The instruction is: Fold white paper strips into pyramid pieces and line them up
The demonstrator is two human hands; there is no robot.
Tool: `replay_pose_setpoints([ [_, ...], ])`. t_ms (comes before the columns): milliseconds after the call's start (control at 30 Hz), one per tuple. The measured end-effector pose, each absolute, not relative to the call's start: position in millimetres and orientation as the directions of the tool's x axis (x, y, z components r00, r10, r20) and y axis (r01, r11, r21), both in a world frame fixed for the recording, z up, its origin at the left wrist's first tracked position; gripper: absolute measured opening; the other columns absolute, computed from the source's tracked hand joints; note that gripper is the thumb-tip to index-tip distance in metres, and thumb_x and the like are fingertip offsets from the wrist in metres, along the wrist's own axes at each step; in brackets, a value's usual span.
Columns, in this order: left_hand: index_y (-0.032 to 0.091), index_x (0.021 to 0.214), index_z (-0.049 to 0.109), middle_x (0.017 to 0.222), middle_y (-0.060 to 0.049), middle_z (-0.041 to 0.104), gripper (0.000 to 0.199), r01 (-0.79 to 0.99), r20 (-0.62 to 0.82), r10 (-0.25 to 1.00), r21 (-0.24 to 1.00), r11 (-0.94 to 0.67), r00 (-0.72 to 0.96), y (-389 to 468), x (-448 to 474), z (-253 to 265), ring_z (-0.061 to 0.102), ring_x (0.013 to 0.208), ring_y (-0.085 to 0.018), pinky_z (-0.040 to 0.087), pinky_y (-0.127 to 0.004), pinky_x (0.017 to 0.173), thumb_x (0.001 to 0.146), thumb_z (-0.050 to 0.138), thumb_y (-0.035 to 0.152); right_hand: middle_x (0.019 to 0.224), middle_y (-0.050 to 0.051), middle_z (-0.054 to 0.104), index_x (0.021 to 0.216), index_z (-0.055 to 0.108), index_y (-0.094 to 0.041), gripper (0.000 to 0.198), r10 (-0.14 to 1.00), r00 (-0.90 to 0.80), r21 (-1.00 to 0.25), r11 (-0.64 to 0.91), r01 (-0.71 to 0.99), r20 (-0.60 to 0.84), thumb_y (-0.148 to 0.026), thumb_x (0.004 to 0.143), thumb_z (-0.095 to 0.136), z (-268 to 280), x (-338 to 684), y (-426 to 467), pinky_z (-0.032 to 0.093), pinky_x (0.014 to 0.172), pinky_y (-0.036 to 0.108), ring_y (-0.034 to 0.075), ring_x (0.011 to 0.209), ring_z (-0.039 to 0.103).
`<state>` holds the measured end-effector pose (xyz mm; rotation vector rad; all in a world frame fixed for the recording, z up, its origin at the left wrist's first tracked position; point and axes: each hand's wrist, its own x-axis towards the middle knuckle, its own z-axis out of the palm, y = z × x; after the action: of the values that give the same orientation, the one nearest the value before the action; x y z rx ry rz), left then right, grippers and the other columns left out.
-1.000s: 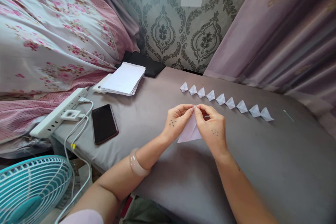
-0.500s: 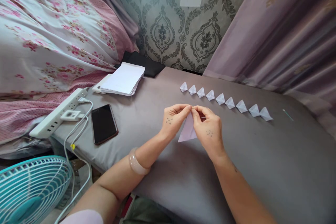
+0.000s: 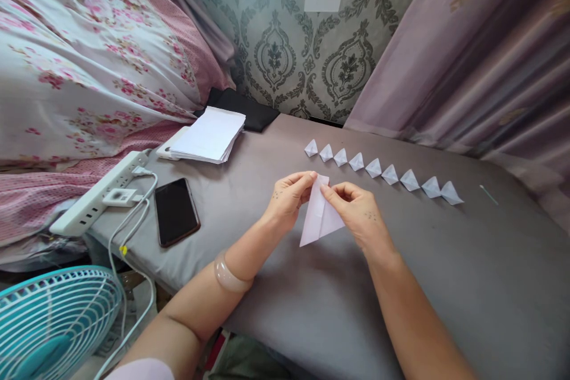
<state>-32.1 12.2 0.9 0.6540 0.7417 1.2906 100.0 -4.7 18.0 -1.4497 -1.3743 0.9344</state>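
Observation:
A partly folded piece of white paper, creased down its middle and wide at the bottom, is held above the table between both hands. My left hand pinches its upper left edge with thumb and fingers. From the other side, my right hand grips the upper right part, the thumb lying on the front face. Beyond the hands, several small folded paper shapes with pointed tops stand in a slanting row.
On the left are a stack of white paper, a black phone and a white power strip with cables. A fan stands at lower left. A thin pale stick lies at right. The cloth-covered table meets a patterned wall.
My hands have moved slightly apart at the top of the paper. More of its front face and its centre crease now show. The row of shapes is unchanged.

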Motion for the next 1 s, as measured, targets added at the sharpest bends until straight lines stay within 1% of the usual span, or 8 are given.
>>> replay_pose_setpoints([
  [67, 0.014, 0.079, 0.071, 0.077, -0.007, 0.071, 0.026, -0.616, -0.137, 0.974, 0.756, 0.221, 0.182, 14.1, -33.4, 0.9, 0.063, 0.072, -0.015, 0.047, -0.028, 0.072, 0.066, 0.078, 0.035, 0.072, 0.003, 0.067, 0.073, 0.063, -0.018, 0.031, 0.986, 0.118, -0.957, 0.076, 0.281, 0.114, -0.047, 0.067, 0.073, 15.6, 102.1, -0.9, 0.048, 0.06, 0.027, 0.016, 0.068, 0.062],
  [133, 0.014, 0.076, 0.071, 0.078, -0.006, 0.07, 0.024, -0.62, -0.153, 0.973, 0.751, 0.229, 0.175, 15.6, -34.7, 0.9, 0.061, 0.072, -0.013, 0.045, -0.026, 0.07, 0.065, 0.079, 0.034, 0.084, 0.006, 0.071, 0.084, 0.065, -0.018, 0.033, 0.987, 0.106, -0.973, 0.101, 0.207, 0.125, -0.043, 0.065, 0.076, 14.6, 102.6, 1.3, 0.052, 0.071, 0.032, 0.019, 0.08, 0.066],
  [233, 0.015, 0.072, 0.071, 0.071, -0.003, 0.066, 0.021, -0.599, -0.158, 0.979, 0.774, 0.204, 0.129, 16.8, -36.1, 0.2, 0.056, 0.066, -0.01, 0.041, -0.023, 0.064, 0.065, 0.079, 0.033, 0.096, 0.008, 0.073, 0.099, 0.068, -0.019, 0.038, 0.998, -0.042, -0.993, 0.056, 0.102, 0.051, -0.041, 0.069, 0.073, 17.0, 102.5, 0.7, 0.053, 0.081, 0.037, 0.021, 0.088, 0.068],
  [333, 0.015, 0.072, 0.071, 0.066, -0.001, 0.062, 0.022, -0.57, -0.166, 0.98, 0.797, 0.201, 0.114, 16.4, -36.2, -1.0, 0.051, 0.06, -0.009, 0.039, -0.024, 0.06, 0.065, 0.079, 0.034, 0.099, 0.007, 0.074, 0.105, 0.07, -0.021, 0.037, 0.985, -0.17, -0.998, -0.009, 0.059, -0.019, -0.041, 0.074, 0.069, 21.1, 103.1, -2.0, 0.053, 0.085, 0.039, 0.02, 0.088, 0.069],
  [533, 0.016, 0.073, 0.069, 0.067, 0.0, 0.064, 0.026, -0.59, -0.193, 0.978, 0.782, 0.201, 0.078, 13.8, -34.1, -2.2, 0.053, 0.059, -0.01, 0.04, -0.025, 0.059, 0.062, 0.081, 0.037, 0.088, 0.007, 0.075, 0.089, 0.075, -0.019, 0.033, 0.993, -0.09, -0.994, -0.066, 0.083, -0.073, -0.041, 0.065, 0.076, 22.7, 102.0, -2.6, 0.055, 0.077, 0.036, 0.021, 0.081, 0.069],
  [733, 0.015, 0.072, 0.07, 0.067, -0.001, 0.063, 0.027, -0.554, -0.132, 0.985, 0.815, 0.172, 0.111, 15.2, -34.5, -4.6, 0.053, 0.061, -0.009, 0.04, -0.024, 0.062, 0.065, 0.08, 0.039, 0.077, 0.006, 0.074, 0.079, 0.074, -0.016, 0.036, 0.995, 0.052, -0.992, -0.094, 0.09, -0.089, -0.043, 0.055, 0.081, 21.5, 100.5, -1.4, 0.053, 0.065, 0.032, 0.018, 0.066, 0.066],
  [900, 0.016, 0.074, 0.071, 0.073, -0.002, 0.066, 0.026, -0.515, -0.12, 0.987, 0.843, 0.156, 0.103, 13.9, -34.5, -3.5, 0.055, 0.064, -0.01, 0.041, -0.025, 0.064, 0.06, 0.083, 0.033, 0.078, 0.006, 0.074, 0.082, 0.074, -0.017, 0.034, 0.997, 0.03, -0.993, -0.074, 0.093, -0.072, -0.041, 0.06, 0.079, 18.8, 102.1, -0.7, 0.053, 0.068, 0.032, 0.018, 0.07, 0.067],
  [1000, 0.015, 0.07, 0.07, 0.07, -0.002, 0.065, 0.022, -0.524, -0.139, 0.987, 0.836, 0.163, 0.086, 12.7, -34.7, -0.2, 0.054, 0.064, -0.01, 0.041, -0.025, 0.066, 0.059, 0.082, 0.03, 0.084, 0.007, 0.074, 0.088, 0.073, -0.017, 0.034, 0.999, 0.048, -0.988, 0.0, 0.156, 0.008, -0.042, 0.065, 0.076, 17.8, 100.9, -1.0, 0.054, 0.07, 0.034, 0.02, 0.074, 0.068],
])
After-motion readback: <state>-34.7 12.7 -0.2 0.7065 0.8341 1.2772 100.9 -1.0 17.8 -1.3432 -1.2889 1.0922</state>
